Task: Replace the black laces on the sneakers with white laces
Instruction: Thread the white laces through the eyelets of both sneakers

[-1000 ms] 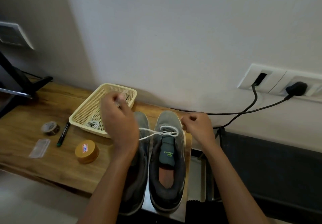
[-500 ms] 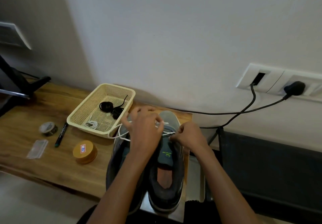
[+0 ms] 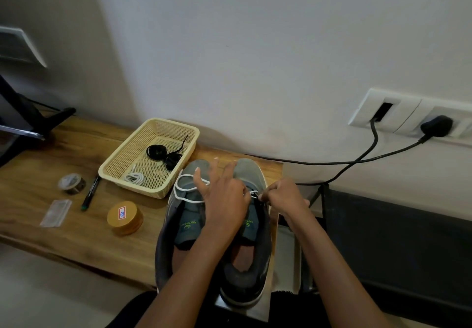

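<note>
Two grey sneakers stand side by side, toes to the wall: the left sneaker (image 3: 178, 215) and the right sneaker (image 3: 251, 258). A white lace (image 3: 181, 192) runs through the right sneaker's front eyelets and loops slack over the left sneaker's toe. My left hand (image 3: 224, 200) lies over both shoes with fingers spread, its thumb side touching the lace. My right hand (image 3: 283, 197) pinches the lace end at the right sneaker's right eyelets. Coiled black laces (image 3: 161, 154) and a second white lace (image 3: 135, 177) lie in the cream basket (image 3: 120, 172).
On the wooden table (image 3: 63, 233) are a tape roll (image 3: 71, 183), a black marker (image 3: 90, 193), a small clear bag (image 3: 55, 212) and a round yellow tin (image 3: 125, 218). Black cables (image 3: 357, 160) run from the wall sockets. A dark stand (image 3: 28, 123) stands at far left.
My left hand came down from over the basket, where it pulled the lace taut, to the shoes. The lace has gone slack in a loop. My right hand moved onto the right eyelets.
</note>
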Available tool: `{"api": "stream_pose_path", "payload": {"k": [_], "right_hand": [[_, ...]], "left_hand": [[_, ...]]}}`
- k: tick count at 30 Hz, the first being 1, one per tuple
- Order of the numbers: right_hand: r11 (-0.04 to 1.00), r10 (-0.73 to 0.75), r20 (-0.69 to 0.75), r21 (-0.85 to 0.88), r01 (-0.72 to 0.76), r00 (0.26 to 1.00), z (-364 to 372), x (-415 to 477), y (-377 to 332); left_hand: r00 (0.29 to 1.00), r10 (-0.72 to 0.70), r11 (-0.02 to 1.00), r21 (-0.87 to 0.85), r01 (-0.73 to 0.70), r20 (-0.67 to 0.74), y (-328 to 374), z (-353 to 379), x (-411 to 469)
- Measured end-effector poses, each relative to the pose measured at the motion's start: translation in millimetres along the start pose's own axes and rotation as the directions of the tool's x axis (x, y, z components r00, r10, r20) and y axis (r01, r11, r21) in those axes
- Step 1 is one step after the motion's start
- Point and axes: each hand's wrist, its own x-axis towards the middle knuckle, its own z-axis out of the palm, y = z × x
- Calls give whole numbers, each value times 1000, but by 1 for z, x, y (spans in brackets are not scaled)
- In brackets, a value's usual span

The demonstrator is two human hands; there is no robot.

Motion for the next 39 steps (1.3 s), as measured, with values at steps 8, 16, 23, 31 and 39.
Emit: {"api": "stream_pose_path", "payload": {"k": [8, 16, 23, 31, 39], "right_hand": [[998, 14, -43, -55, -16, 999, 3, 2, 0], [1000, -13, -74, -8, 13, 997, 10, -1, 0], [968, -230, -12, -106, 228, 973, 5, -4, 10], [924, -309, -25, -244, 294, 951, -4, -15, 13], [915, -361, -43, -212, 344, 932, 1, -14, 22]], "left_hand": [[1000, 6, 1000, 12, -7, 30, 3, 5, -1], [996, 22, 999, 29, -25, 88, 9, 12, -3], [996, -33, 999, -11, 34, 79, 5, 13, 0], [990, -38, 999, -7, 39, 133, 5, 11, 0], [991, -26, 999, -42, 32, 128, 6, 11, 0]]}}
